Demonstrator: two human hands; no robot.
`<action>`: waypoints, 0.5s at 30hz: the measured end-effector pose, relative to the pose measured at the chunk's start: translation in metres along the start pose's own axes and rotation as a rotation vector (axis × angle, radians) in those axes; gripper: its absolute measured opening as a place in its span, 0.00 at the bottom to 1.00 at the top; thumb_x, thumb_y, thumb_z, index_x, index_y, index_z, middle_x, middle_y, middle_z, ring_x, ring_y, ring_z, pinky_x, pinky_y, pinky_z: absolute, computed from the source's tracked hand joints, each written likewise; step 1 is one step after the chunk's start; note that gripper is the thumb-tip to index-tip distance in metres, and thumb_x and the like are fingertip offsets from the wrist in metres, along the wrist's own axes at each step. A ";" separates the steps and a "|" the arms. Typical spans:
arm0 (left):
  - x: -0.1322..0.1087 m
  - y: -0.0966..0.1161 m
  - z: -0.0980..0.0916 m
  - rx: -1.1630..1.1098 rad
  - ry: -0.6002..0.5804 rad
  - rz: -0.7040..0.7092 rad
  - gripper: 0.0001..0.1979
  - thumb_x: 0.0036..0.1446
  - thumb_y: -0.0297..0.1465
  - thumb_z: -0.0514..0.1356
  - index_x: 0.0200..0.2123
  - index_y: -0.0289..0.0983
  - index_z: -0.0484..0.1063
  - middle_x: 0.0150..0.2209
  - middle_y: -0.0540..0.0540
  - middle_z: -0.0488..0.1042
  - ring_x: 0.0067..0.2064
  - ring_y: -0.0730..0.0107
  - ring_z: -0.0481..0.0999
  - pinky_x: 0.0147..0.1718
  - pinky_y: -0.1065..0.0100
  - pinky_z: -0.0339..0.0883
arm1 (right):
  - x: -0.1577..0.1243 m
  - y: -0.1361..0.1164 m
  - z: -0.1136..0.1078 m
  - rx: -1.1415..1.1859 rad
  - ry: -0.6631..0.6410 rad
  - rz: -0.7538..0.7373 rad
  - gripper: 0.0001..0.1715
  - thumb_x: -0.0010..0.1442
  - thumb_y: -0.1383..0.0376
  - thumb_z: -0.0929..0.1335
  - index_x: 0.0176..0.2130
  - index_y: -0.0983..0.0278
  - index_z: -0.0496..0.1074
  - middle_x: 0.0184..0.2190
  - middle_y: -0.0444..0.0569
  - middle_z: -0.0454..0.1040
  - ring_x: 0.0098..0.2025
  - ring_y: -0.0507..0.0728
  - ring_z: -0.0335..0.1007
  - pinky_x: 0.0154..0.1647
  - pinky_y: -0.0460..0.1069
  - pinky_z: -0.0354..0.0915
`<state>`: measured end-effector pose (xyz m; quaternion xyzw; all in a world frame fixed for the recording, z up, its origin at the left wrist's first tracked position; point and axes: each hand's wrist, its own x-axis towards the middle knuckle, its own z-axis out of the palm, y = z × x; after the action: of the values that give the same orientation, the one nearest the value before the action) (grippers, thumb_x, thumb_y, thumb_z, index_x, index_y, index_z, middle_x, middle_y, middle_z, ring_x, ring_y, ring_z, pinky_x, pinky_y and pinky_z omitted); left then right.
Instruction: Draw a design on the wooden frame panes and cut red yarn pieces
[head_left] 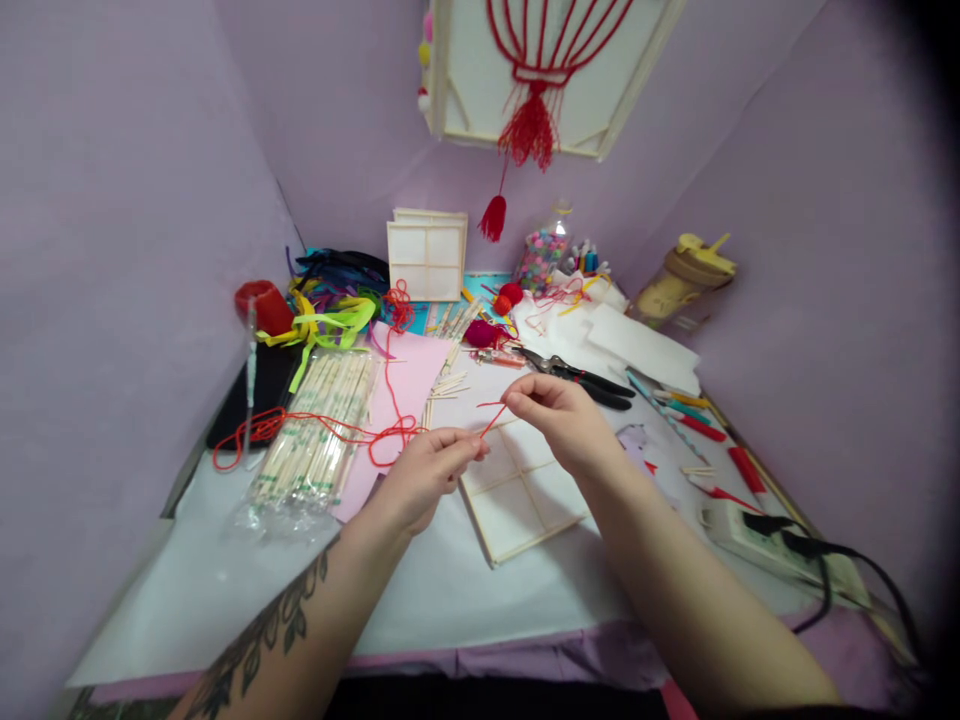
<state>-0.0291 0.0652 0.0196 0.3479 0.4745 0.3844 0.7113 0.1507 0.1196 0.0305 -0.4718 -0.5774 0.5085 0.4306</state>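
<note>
A red yarn strand (493,420) is stretched between my two hands. My left hand (435,465) pinches it low, and my right hand (551,408) pinches it near its loose end, a little higher and to the right. From my left hand the yarn trails left in loops over a plastic pack of wooden chopsticks (319,430). Below my hands lies a square frame of thin sticks with white backing (521,490), divided by a cross of sticks and partly covered by my right hand and forearm.
Black-handled pliers (577,378) lie beyond my right hand. Markers (686,420) and a power strip (780,550) line the right side. Two similar frames (426,262), a bottle of pompoms (544,255) and a tilted cup (682,280) stand behind. Ribbons (337,315) pile at back left.
</note>
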 end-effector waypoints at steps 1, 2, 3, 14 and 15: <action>0.000 0.000 0.000 0.007 0.003 -0.006 0.17 0.45 0.42 0.67 0.28 0.33 0.76 0.18 0.56 0.55 0.20 0.82 0.46 0.20 0.73 0.34 | 0.000 0.002 0.000 -0.013 0.005 -0.002 0.14 0.50 0.56 0.73 0.28 0.65 0.74 0.25 0.43 0.73 0.29 0.52 0.65 0.33 0.48 0.61; 0.000 0.000 0.001 0.013 0.004 -0.009 0.17 0.45 0.43 0.67 0.28 0.33 0.77 0.19 0.55 0.57 0.20 0.82 0.46 0.20 0.72 0.34 | 0.001 0.004 -0.001 -0.027 0.006 -0.004 0.14 0.50 0.56 0.73 0.28 0.65 0.74 0.25 0.43 0.73 0.29 0.52 0.65 0.33 0.48 0.61; 0.000 0.000 0.001 0.017 0.004 -0.008 0.17 0.44 0.43 0.68 0.29 0.33 0.77 0.19 0.54 0.60 0.20 0.82 0.47 0.19 0.72 0.35 | 0.002 0.006 -0.001 -0.038 0.006 -0.005 0.14 0.51 0.56 0.73 0.28 0.65 0.74 0.25 0.44 0.73 0.29 0.52 0.65 0.33 0.48 0.61; 0.000 0.000 -0.001 0.227 0.132 0.258 0.10 0.49 0.39 0.65 0.27 0.37 0.79 0.26 0.49 0.76 0.27 0.71 0.70 0.28 0.69 0.61 | -0.024 -0.008 0.002 -0.610 -0.005 -0.495 0.07 0.59 0.67 0.69 0.37 0.59 0.78 0.33 0.49 0.71 0.38 0.57 0.66 0.40 0.52 0.63; -0.001 0.001 -0.001 0.264 0.126 0.280 0.09 0.49 0.37 0.64 0.26 0.37 0.78 0.27 0.48 0.77 0.31 0.68 0.73 0.32 0.68 0.64 | -0.025 -0.010 0.003 -0.688 -0.044 -0.555 0.09 0.59 0.69 0.68 0.39 0.59 0.78 0.34 0.49 0.71 0.39 0.58 0.66 0.41 0.53 0.62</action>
<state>-0.0308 0.0649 0.0202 0.4757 0.5115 0.4350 0.5682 0.1511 0.0937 0.0392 -0.4039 -0.8268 0.1618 0.3566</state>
